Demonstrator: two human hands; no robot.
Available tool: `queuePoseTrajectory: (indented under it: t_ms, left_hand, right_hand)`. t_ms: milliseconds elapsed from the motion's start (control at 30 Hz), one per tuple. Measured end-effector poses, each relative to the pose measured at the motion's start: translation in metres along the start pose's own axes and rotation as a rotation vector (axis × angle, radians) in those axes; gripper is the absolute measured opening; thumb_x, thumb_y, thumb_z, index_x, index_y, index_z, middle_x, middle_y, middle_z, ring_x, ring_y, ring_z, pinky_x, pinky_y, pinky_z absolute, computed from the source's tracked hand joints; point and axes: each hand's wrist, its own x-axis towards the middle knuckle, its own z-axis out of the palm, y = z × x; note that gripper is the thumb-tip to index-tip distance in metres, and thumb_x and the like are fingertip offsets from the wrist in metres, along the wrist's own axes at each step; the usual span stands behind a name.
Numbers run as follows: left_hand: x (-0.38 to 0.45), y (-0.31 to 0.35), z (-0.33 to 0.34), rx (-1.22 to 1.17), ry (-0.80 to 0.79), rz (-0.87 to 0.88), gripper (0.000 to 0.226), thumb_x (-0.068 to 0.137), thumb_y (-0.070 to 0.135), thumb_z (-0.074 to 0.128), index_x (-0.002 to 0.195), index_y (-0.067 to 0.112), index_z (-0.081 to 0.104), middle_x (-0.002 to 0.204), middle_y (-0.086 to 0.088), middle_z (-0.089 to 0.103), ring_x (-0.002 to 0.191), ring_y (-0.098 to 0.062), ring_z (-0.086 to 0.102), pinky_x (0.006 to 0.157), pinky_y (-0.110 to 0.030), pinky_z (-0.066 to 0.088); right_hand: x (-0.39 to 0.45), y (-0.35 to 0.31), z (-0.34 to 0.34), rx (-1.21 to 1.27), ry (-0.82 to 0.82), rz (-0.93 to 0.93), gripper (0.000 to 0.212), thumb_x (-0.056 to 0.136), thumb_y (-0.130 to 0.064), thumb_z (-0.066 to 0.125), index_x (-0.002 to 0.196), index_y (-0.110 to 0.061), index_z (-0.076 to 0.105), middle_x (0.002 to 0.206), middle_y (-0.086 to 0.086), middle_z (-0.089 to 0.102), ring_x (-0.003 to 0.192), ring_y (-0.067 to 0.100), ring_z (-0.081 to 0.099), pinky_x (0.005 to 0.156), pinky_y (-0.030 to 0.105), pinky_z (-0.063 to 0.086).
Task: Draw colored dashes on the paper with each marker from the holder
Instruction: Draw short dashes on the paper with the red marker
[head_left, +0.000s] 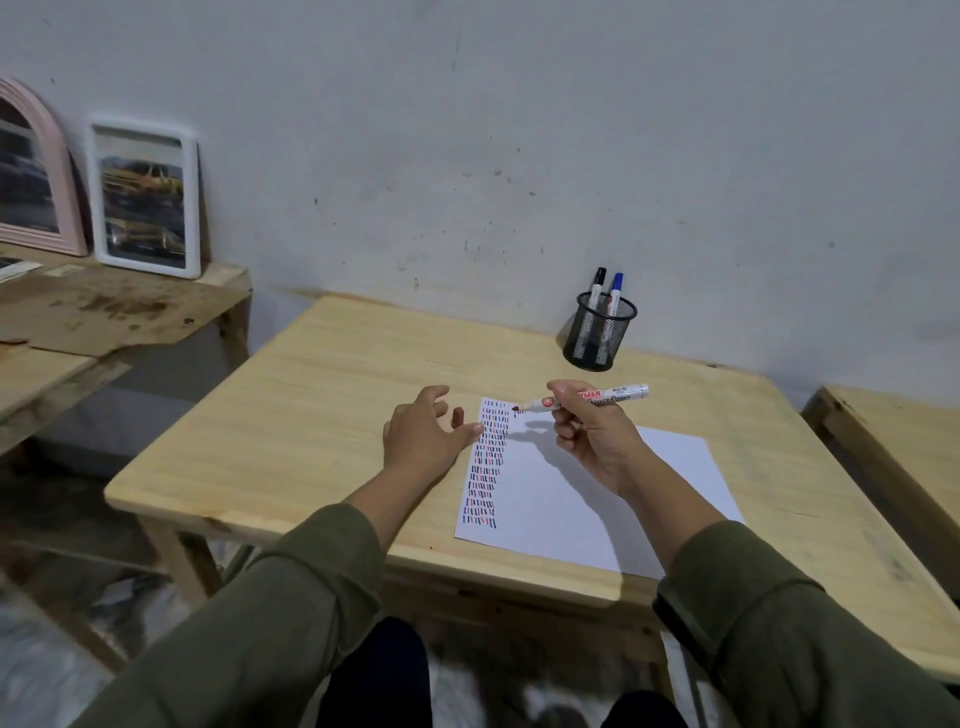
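Observation:
A white sheet of paper (597, 488) lies on the wooden table (311, 415), with a column of red, blue and black dashes along its left edge. My right hand (592, 436) holds an uncapped red marker (587, 400) above the paper, tip pointing left near the top of the dashes. My left hand (423, 431) rests open on the table, thumb touching the paper's left edge. A small red cap (457, 415) stands on the table beside my left fingers. The black mesh holder (600, 332) at the back holds a black marker (597, 283) and a blue marker (615, 291).
The wall stands right behind the table. A lower wooden bench (104, 312) to the left carries a white picture frame (145, 200) and a pink arched frame (36, 171). Another wooden table (893, 441) sits to the right. My knees show below the table's front edge.

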Motion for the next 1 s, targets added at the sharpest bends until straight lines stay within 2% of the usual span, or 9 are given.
queuePoseTrajectory:
  t_ms: [133,300,367,500,667,1000]
  left_hand:
    - [-0.012,-0.002,-0.001,0.159,-0.02,0.025,0.095,0.066,0.054,0.074,0.143,0.02,0.029,0.139,0.003,0.052,0.135,-0.019,0.036,0.11,-0.039,0.025]
    - [-0.013,-0.007,0.0,0.213,-0.035,0.055,0.107,0.063,0.058,0.073,0.147,0.017,0.021,0.144,0.005,0.046,0.138,-0.017,0.031,0.113,-0.039,0.021]
    - [-0.013,-0.008,0.0,0.22,-0.029,0.064,0.106,0.063,0.059,0.073,0.147,0.016,0.023,0.144,0.004,0.046,0.138,-0.018,0.031,0.112,-0.038,0.021]
    - [-0.01,-0.01,0.001,0.317,-0.015,0.079,0.093,0.063,0.065,0.068,0.138,0.017,0.041,0.144,-0.002,0.045,0.138,-0.022,0.03,0.111,-0.039,0.024]
    - [-0.011,-0.009,0.001,0.378,-0.04,0.084,0.094,0.068,0.065,0.065,0.141,0.013,0.04,0.153,-0.004,0.033,0.143,-0.02,0.021,0.114,-0.037,0.018]
    - [-0.012,-0.007,0.0,0.391,-0.046,0.081,0.094,0.067,0.066,0.065,0.141,0.013,0.041,0.153,-0.003,0.033,0.143,-0.019,0.02,0.113,-0.038,0.018]
  right_hand:
    - [0.0,0.01,-0.004,-0.024,0.033,0.013,0.008,0.09,-0.015,0.058,0.084,-0.012,0.062,0.057,0.001,0.049,0.043,0.008,0.041,0.042,0.017,0.034]
    - [0.005,0.018,-0.006,-0.055,0.151,0.012,0.003,0.085,-0.01,0.063,0.086,-0.008,0.065,0.053,0.001,0.052,0.04,0.008,0.042,0.039,0.016,0.035]
    - [0.009,0.02,-0.007,-0.075,0.198,0.01,0.007,0.082,-0.009,0.065,0.088,-0.006,0.067,0.055,0.002,0.051,0.041,0.008,0.041,0.039,0.016,0.035]
    - [0.018,0.02,-0.008,-0.107,0.251,-0.001,0.011,0.079,-0.005,0.065,0.089,-0.006,0.069,0.051,-0.001,0.05,0.042,0.008,0.039,0.042,0.017,0.032]
    - [0.03,0.02,-0.007,-0.119,0.254,-0.004,0.008,0.078,-0.002,0.065,0.08,-0.009,0.069,0.048,-0.001,0.049,0.042,0.009,0.038,0.041,0.019,0.028]
    - [0.036,0.024,-0.01,-0.19,0.23,0.002,0.011,0.079,-0.004,0.064,0.076,-0.013,0.07,0.055,0.002,0.047,0.047,0.011,0.036,0.04,0.018,0.027]
